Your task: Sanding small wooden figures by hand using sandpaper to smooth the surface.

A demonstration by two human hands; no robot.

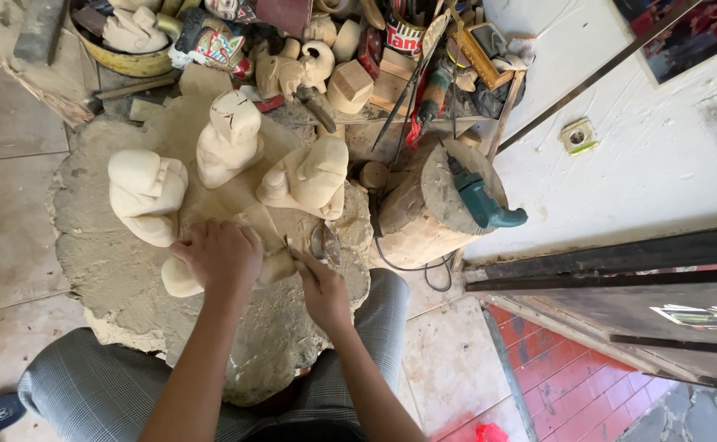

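A pale wooden carving [186, 274] is gripped by the left hand [221, 255]; a chisel [289, 248] is clasped in the right hand [321, 288].

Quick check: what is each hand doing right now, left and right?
Left hand: closed over the pale wooden carving, pinning it to the work slab.
Right hand: closed on a small carving tool.

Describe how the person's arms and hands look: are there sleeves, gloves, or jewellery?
Both arms are bare up to the bottom edge of the picture, with no sleeve in view. The left hand and the right hand wear no gloves. No ring, watch or bracelet shows. Grey checked trousers cover the legs under the arms.
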